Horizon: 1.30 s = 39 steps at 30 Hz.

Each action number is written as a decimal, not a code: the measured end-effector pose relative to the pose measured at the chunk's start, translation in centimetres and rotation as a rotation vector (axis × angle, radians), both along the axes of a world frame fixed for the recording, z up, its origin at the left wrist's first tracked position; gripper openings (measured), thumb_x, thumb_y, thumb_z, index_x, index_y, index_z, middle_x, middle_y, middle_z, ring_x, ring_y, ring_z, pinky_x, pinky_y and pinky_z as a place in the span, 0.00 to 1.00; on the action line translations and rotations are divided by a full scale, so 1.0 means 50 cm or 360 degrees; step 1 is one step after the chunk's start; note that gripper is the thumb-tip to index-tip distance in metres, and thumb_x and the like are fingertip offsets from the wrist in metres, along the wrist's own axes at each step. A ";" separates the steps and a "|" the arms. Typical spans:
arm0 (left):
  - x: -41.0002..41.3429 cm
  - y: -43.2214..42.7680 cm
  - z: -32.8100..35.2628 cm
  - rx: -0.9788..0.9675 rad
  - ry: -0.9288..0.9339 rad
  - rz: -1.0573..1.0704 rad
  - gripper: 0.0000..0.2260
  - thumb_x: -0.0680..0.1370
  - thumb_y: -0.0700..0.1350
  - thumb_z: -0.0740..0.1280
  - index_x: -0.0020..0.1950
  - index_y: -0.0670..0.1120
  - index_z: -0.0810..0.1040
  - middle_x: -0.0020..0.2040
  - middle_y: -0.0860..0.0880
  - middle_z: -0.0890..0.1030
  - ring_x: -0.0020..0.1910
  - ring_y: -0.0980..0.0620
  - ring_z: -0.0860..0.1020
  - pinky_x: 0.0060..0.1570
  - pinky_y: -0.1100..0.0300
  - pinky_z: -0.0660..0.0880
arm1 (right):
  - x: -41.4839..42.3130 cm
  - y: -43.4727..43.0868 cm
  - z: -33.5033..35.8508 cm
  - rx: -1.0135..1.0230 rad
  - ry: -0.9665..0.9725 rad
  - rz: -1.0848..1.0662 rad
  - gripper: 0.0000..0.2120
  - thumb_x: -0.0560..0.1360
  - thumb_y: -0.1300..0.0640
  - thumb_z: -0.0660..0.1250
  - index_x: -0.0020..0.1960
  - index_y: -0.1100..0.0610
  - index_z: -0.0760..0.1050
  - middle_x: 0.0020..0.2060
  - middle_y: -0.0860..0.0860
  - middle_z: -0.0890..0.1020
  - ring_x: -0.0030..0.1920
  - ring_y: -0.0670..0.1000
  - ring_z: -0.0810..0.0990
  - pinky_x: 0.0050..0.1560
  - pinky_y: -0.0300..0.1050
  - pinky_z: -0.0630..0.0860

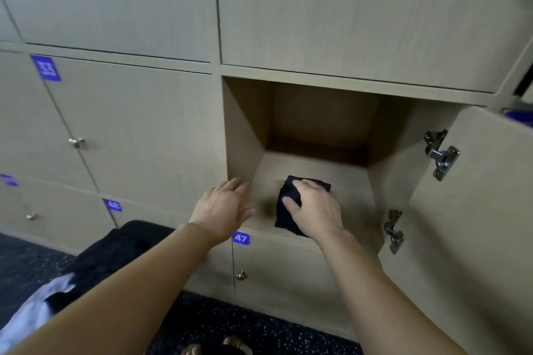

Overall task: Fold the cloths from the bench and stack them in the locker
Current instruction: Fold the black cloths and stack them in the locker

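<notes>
A folded dark navy cloth (285,210) lies on the floor of the open locker (352,181), near its front edge. My right hand (314,210) lies on top of the cloth, thumb along its left side and fingers over its far part. My left hand (223,207) hovers at the locker's front left corner with its fingers straight, holding nothing. At the lower left the bench (129,242) carries a dark cloth (95,265) and a white cloth (34,308), partly hidden by my left forearm.
The locker door (476,210) stands swung open at the right, with two metal hinges (441,153). Shut locker doors with brass knobs (76,142) and blue number tags surround the opening; tag 47 (240,238) is just below. The floor is dark and speckled.
</notes>
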<state>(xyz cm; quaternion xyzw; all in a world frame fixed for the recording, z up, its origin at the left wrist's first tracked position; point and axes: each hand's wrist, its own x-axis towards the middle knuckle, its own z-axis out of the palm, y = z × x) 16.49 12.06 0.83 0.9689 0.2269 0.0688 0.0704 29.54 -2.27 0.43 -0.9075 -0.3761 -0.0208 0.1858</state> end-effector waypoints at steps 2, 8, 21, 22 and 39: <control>-0.078 -0.002 0.009 -0.0009 -0.0012 0.0079 0.28 0.81 0.57 0.60 0.78 0.51 0.58 0.79 0.50 0.59 0.76 0.48 0.61 0.71 0.55 0.61 | -0.062 0.008 0.017 0.0035 0.0016 0.0054 0.23 0.80 0.45 0.60 0.71 0.53 0.68 0.70 0.51 0.72 0.68 0.53 0.70 0.64 0.48 0.70; -0.320 0.022 -0.020 -0.0051 0.0048 0.0369 0.27 0.81 0.57 0.61 0.78 0.50 0.61 0.77 0.49 0.63 0.74 0.47 0.65 0.70 0.53 0.63 | -0.266 0.059 0.004 0.0012 0.0045 0.0342 0.24 0.81 0.45 0.58 0.74 0.54 0.65 0.70 0.51 0.71 0.67 0.54 0.72 0.63 0.48 0.69; -0.645 0.089 -0.139 -0.0169 0.0122 0.0770 0.25 0.81 0.55 0.61 0.77 0.49 0.63 0.75 0.50 0.67 0.71 0.47 0.68 0.65 0.55 0.68 | -0.498 0.179 -0.108 -0.0189 0.0153 0.0696 0.18 0.80 0.47 0.59 0.65 0.57 0.72 0.64 0.52 0.76 0.64 0.56 0.73 0.61 0.50 0.71; -0.650 0.097 -0.151 -0.0190 0.0124 0.0787 0.25 0.81 0.55 0.61 0.77 0.49 0.63 0.75 0.50 0.67 0.70 0.47 0.69 0.65 0.55 0.68 | -0.497 0.188 -0.117 -0.0209 0.0161 0.0688 0.18 0.80 0.48 0.59 0.65 0.56 0.73 0.63 0.53 0.76 0.63 0.56 0.74 0.60 0.50 0.71; -0.572 0.222 -0.363 -0.0288 -0.0097 0.1080 0.13 0.79 0.56 0.63 0.48 0.50 0.83 0.48 0.50 0.81 0.54 0.46 0.77 0.50 0.55 0.69 | -0.463 0.417 -0.312 -0.0376 0.0364 0.0717 0.15 0.79 0.50 0.62 0.62 0.56 0.75 0.57 0.52 0.77 0.60 0.55 0.73 0.57 0.48 0.72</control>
